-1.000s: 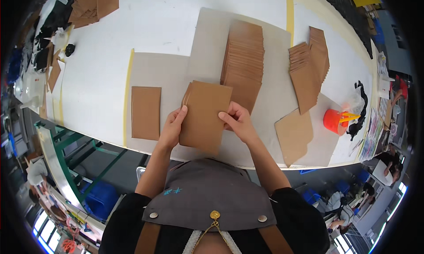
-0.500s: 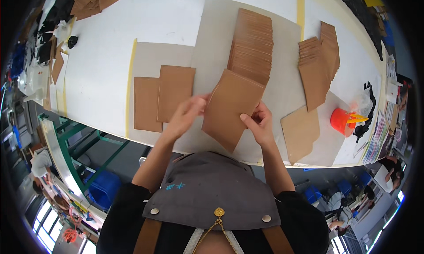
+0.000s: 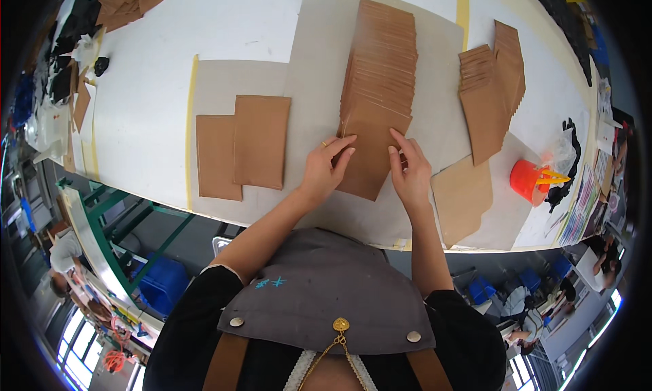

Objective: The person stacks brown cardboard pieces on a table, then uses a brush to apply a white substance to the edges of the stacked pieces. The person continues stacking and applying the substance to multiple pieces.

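A long fanned row of brown leather-like panels (image 3: 380, 58) lies on the grey sheet in front of me. Its nearest panel (image 3: 371, 167) rests flat at the near end, pointed edge toward me. My left hand (image 3: 324, 171) is at that panel's left side, index fingertip and thumb apart at its edge. On the opposite side my right hand (image 3: 411, 170) has its fingers spread, the tips touching the right edge. Neither hand lifts the panel. Left of my hands lie two rectangular brown panels, one (image 3: 262, 141) partly over the other (image 3: 216, 156).
Another fanned brown stack (image 3: 490, 105) lies to the right, above a lighter tan panel (image 3: 463, 201). Beyond it stands a red cup (image 3: 526, 180) with yellow-handled tools. More brown pieces (image 3: 129, 4) sit far left. Green metal framing (image 3: 129, 221) and a blue bin (image 3: 161, 282) are below the table's left edge.
The panel my right hand was holding now lies at the near end of the fanned row. My left hand has moved right to its edge, and the right hand's grip has loosened.
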Available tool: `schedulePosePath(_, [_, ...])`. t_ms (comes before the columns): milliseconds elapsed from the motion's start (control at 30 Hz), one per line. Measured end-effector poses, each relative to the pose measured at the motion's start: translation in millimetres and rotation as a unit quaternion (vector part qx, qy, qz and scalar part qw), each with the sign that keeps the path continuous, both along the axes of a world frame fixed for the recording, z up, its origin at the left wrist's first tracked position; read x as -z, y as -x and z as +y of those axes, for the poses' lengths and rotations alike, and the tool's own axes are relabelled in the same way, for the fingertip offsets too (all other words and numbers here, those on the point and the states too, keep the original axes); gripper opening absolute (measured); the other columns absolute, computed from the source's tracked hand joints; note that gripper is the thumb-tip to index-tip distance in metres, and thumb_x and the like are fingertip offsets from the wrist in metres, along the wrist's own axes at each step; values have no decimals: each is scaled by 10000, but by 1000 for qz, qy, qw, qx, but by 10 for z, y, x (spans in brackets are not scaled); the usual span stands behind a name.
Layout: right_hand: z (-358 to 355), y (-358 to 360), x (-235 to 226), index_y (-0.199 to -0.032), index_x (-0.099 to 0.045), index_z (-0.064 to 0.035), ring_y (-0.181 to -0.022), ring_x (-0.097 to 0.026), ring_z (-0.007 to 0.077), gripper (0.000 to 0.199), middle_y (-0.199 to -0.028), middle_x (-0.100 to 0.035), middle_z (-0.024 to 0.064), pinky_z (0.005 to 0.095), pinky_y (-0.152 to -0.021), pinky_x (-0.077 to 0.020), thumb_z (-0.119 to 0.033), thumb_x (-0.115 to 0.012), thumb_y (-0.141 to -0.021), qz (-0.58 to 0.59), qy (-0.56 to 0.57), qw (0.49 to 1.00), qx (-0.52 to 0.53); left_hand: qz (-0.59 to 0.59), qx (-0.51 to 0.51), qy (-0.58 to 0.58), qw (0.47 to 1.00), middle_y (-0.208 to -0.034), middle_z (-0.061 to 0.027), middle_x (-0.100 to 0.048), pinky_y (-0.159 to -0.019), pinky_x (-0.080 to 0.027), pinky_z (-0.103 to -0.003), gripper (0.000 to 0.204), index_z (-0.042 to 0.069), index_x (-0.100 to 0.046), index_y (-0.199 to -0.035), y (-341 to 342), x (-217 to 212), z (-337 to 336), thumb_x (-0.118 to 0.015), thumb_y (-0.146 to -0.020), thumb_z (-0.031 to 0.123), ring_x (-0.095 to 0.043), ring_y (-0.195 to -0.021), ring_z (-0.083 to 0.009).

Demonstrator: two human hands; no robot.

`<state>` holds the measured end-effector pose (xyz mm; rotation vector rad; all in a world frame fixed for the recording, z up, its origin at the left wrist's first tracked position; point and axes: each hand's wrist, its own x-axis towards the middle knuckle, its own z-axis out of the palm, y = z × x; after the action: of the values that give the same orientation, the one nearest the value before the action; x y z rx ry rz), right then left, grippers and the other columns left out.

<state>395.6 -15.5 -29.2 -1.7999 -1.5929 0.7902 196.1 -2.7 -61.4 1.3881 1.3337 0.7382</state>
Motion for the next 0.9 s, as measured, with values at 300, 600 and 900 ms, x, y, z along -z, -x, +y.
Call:
schedulePosePath(300, [45,-9,60,-1207,-687,-91,-600,-582,195,262,-864,-632,80,316,-570,-492,-51,-635,-954,-11,-6,1000,10,7,-30,-30,999,-843,-97,-654,-578,-459,-301,250,55,-713,-1173,-55,82,3,-649,-935,16,-543,-607,-161])
schedulePosePath(600, [82,9,56,-1202,-696,-111,-578,-556,184,267,-834,-598,66,305,-550,-476,-76,-666,-938,-61,-9,998,23,68,-6,-31,997,-965,-114,-645,-601,-493,-321,269,81,-702,-1195,-94,2,15,-661,-929,74,-586,-676,-210])
schedulePosePath(900, [157,920,210,-1215,-649,-64,-721,-663,201,315,-971,-698,82,336,-671,-538,-180,-699,-926,187,128,972,-59,387,-125,-177,896,-1403,-216,-493,-1058,-359,-564,594,55,-531,-1406,1014,-2,87,-715,-845,125,-474,-1234,-416])
